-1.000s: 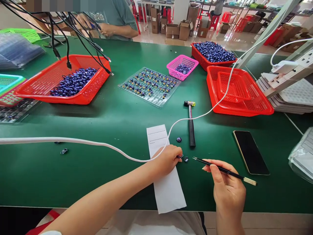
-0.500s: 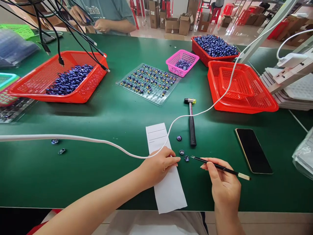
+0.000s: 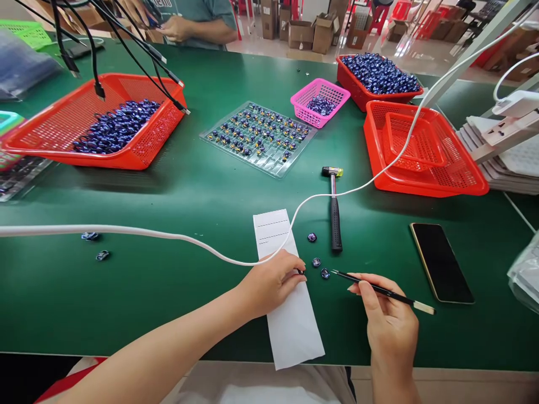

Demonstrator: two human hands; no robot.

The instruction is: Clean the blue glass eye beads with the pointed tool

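Note:
My left hand [image 3: 273,283] rests on a white paper strip [image 3: 295,331] with thumb and fingers pinched on a small dark piece [image 3: 300,271]; most of that piece is hidden. In my right hand [image 3: 389,314] is a pair of black tweezers [image 3: 379,289] with a pale rear end. Their tips point left, just short of a small shiny blue part [image 3: 325,273] on the table. A second blue part [image 3: 316,262] and a third blue part [image 3: 311,237] lie beyond it, right of the paper.
A white cable [image 3: 210,251] crosses above the left hand. A hammer [image 3: 335,219] and a phone [image 3: 442,262] lie to the right. Farther back are a clear tray [image 3: 275,168] of parts, a pink basket [image 3: 305,115] and red baskets [image 3: 429,182]. A person [image 3: 206,31] sits opposite.
My left fingers have closed from an extended pose into a pinch, and a dark piece now shows at their tips. The right hand keeps its grip on the tweezers. The view has shifted slightly.

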